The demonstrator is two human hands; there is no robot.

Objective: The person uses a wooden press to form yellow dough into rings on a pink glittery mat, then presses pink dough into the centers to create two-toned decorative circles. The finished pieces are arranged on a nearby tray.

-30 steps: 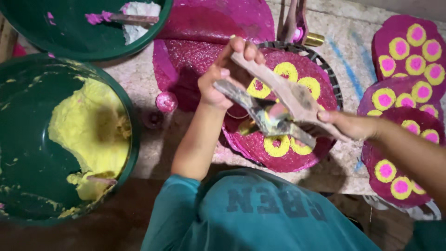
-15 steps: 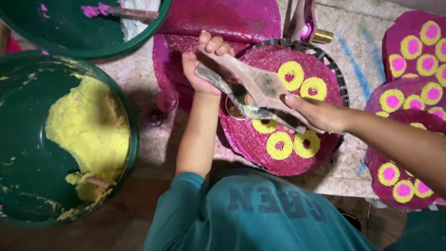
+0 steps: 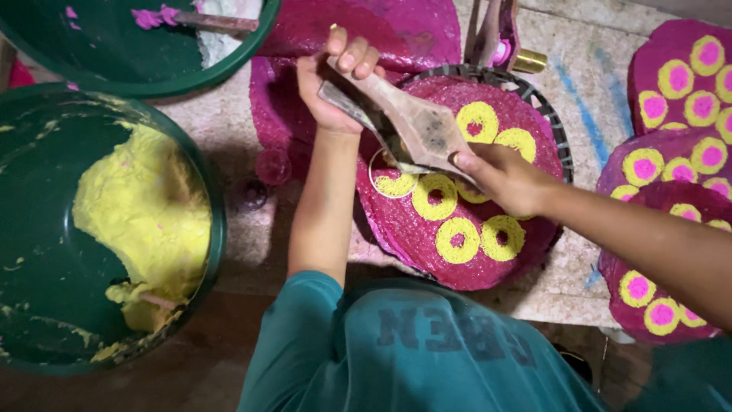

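My left hand grips the far end of a worn wooden and metal press tool. My right hand holds its near end. The tool lies slanted over the left part of a round magenta disc on a dark round rack. Several yellow rings with pink centres sit on the disc. A yellow ring with a pale outline lies right under the tool's lower edge.
A green basin at left holds yellow paste. A second green basin at the top holds a pink-stained stick. More ringed magenta discs lie at right, and a brass piece behind the rack.
Both hands and the tool have shifted left and lower over the disc. More of the yellow rings on the disc's near side now show.
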